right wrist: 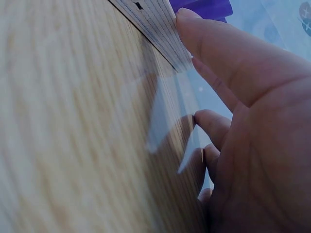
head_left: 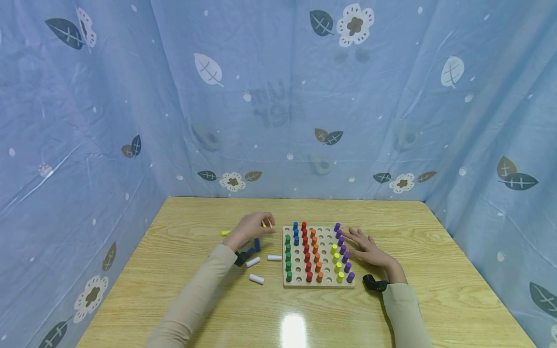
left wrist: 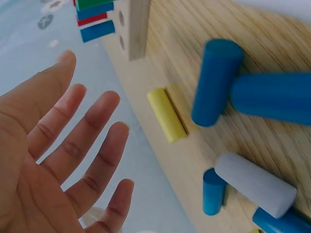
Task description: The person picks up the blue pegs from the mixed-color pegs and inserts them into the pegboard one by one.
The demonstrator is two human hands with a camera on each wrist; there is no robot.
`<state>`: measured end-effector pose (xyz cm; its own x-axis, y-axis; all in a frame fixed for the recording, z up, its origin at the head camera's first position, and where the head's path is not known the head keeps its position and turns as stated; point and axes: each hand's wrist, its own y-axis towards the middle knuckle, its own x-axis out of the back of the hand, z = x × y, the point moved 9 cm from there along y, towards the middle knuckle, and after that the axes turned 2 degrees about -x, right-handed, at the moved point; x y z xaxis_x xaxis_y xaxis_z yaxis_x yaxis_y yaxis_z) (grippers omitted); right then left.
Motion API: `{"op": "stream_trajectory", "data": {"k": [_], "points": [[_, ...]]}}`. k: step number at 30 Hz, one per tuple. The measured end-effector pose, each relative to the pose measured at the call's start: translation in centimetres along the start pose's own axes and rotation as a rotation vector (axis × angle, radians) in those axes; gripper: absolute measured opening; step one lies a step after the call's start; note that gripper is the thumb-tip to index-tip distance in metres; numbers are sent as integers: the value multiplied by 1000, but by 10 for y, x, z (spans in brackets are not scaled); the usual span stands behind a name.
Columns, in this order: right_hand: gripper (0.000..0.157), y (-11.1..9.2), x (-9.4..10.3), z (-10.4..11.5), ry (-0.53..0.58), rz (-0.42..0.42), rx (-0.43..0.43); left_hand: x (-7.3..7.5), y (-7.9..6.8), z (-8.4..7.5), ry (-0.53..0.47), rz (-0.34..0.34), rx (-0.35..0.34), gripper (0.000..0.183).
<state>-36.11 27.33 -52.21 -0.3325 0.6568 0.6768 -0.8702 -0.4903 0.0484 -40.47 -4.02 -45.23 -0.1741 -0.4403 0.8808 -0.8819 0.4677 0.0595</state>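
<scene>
A wooden pegboard (head_left: 319,284) lies on the table with rows of green, blue, red, orange, yellow and purple pegs standing in it. My left hand (head_left: 254,226) hovers left of the board's far corner. In the left wrist view its fingers (left wrist: 104,114) are spread and hold nothing. A yellow peg (left wrist: 166,115) lies on the table near them, with blue pegs (left wrist: 217,82) and a white peg (left wrist: 255,184) beyond. My right hand (head_left: 367,249) rests by the board's right side, fingers extended. Its thumb touches the board's edge (right wrist: 155,24), near a purple peg (right wrist: 209,8).
Several loose pegs lie left of the board, among them white pegs (head_left: 256,279) and a yellow peg (head_left: 226,233) partly behind the left hand. A blue patterned curtain (head_left: 278,96) hangs around the table (head_left: 439,270) at the back and sides.
</scene>
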Motion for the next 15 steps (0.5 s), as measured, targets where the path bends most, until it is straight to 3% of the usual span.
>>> {"op": "stream_trajectory", "data": {"k": [9, 15], "points": [[55, -1, 0, 2, -3, -12, 1, 4, -1, 14, 60, -4, -13, 18], [54, -6, 0, 25, 7, -20, 11, 11, -5, 20, 79, -8, -5, 18]]}}
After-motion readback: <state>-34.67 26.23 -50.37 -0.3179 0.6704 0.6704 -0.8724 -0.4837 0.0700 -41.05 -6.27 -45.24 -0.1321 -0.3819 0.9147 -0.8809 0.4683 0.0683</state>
